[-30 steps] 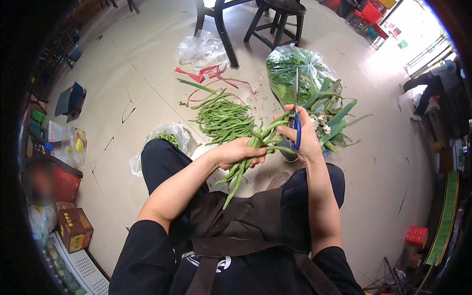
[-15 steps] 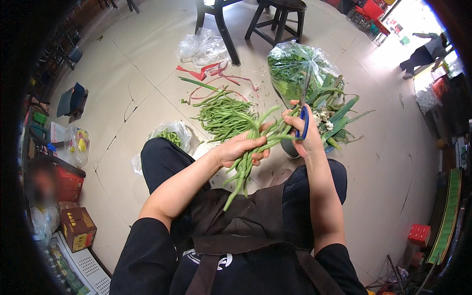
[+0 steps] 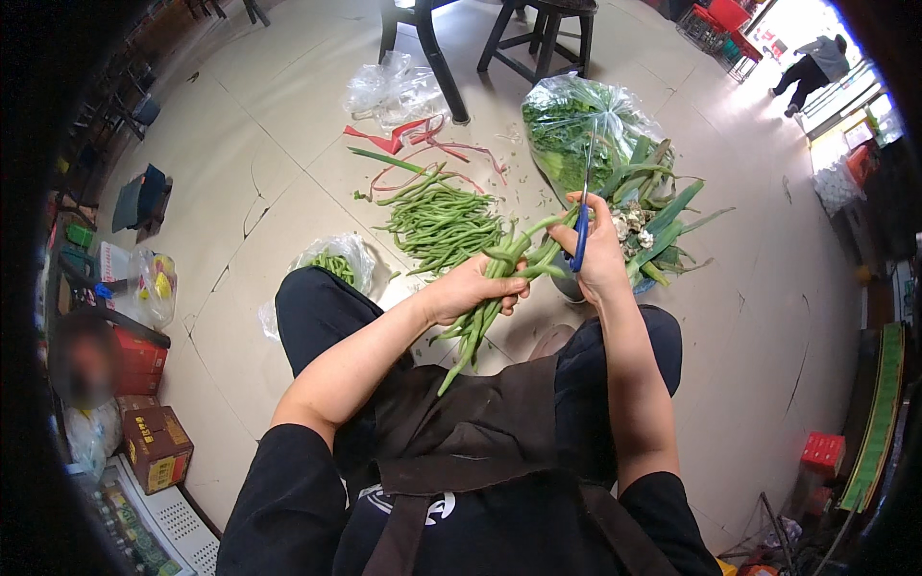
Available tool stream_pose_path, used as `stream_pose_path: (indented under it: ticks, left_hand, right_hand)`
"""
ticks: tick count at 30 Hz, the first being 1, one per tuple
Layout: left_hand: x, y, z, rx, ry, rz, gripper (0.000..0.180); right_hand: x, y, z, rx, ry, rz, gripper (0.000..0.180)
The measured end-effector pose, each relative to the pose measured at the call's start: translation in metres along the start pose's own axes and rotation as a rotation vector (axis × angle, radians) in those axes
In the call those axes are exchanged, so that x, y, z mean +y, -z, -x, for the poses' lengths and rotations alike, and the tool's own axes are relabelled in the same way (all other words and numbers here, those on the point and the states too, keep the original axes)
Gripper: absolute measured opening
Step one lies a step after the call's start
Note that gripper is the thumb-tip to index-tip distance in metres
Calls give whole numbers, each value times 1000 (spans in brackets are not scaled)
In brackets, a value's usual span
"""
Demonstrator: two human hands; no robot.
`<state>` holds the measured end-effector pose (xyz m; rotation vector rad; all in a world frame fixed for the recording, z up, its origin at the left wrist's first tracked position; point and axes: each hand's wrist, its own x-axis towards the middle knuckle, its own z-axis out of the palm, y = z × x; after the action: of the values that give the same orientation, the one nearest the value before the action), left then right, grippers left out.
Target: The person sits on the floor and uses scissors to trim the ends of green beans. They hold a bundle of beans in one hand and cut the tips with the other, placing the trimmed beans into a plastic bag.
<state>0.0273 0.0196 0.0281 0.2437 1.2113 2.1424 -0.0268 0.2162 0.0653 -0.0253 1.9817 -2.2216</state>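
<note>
A bunch of long green beans (image 3: 468, 341) is gripped in my left hand (image 3: 461, 291), its ends hanging over my lap. My right hand (image 3: 600, 257) holds blue-handled scissors (image 3: 582, 233), blades pointing up and away from me. The thumb and fingertips of that hand also touch the far right ends of the bunch. Just beyond my left hand, a pile of green beans (image 3: 437, 228) lies on the floor. A clear plastic bag (image 3: 355, 252) with short bean pieces (image 3: 333, 265) sits by my left knee. Whether the scissor blades are parted is unclear.
Leafy greens in a clear bag (image 3: 567, 144) lie beyond my right hand, with long green leaves and trimmings (image 3: 663, 245) beside them. Red ribbon (image 3: 394, 139) and crumpled plastic (image 3: 389, 91) lie near dark stools (image 3: 543, 43). Boxes (image 3: 154, 446) stand at left. Another person (image 3: 816, 67) is far right.
My right hand has turned the scissors, so the handles now show more edge-on. The bunch has drawn up slightly. The distant person has moved farther off.
</note>
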Motion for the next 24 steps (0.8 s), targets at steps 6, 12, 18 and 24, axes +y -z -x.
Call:
stream_pose_path:
  ticks: [6, 12, 18, 24]
  left_hand:
    - [7, -2, -2, 135, 23, -89, 35]
    - [-5, 26, -7, 247, -447, -1330, 35]
    - [15, 10, -5, 154, -67, -751, 34]
    - [11, 0, -6, 126, -54, -169, 34]
  right_hand:
    - [5, -5, 2, -66, 50, 120, 53]
    - [-5, -8, 4, -48, 97, 212, 52]
    - [2, -11, 6, -181, 102, 100, 51]
    - [-3, -12, 9, -168, 27, -38, 50]
